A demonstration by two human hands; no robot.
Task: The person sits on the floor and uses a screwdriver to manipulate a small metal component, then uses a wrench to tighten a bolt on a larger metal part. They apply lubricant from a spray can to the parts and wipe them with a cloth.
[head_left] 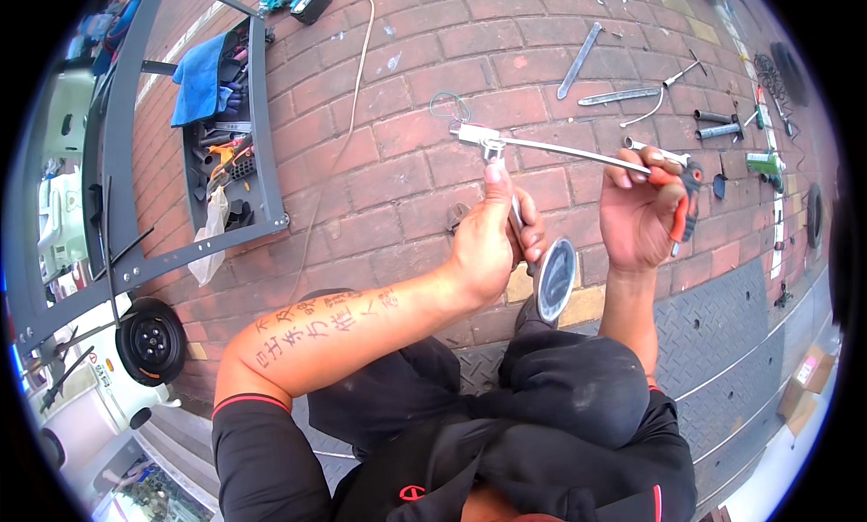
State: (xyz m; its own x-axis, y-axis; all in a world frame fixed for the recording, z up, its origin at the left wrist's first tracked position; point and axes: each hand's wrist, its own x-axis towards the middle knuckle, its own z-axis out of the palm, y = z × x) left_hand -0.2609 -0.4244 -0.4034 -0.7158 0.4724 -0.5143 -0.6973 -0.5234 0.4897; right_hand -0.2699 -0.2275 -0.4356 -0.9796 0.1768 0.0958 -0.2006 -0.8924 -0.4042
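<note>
Fingers: left hand (492,242) was closed round the mirror stem (517,217), thumb up against the socket (492,148); right hand (637,210) was wrapped on the red wrench grip (679,206).
Wrench: the bar (564,152) ran from the right fingers to the socket above the left thumb; long axis nearly level, head leftward.
Mirror: the round head (554,278) hung below the left fingers, stem pointing up to the socket.
Handling: probably stiff steel, fairly light; glass fragile, so best held by the stem.
Beyond: tools (623,96) on brick (406,79).

mirror stem (517,222): partly hidden by left hand (488,247) | tools in cart tray (226,161): too small to tell
</note>
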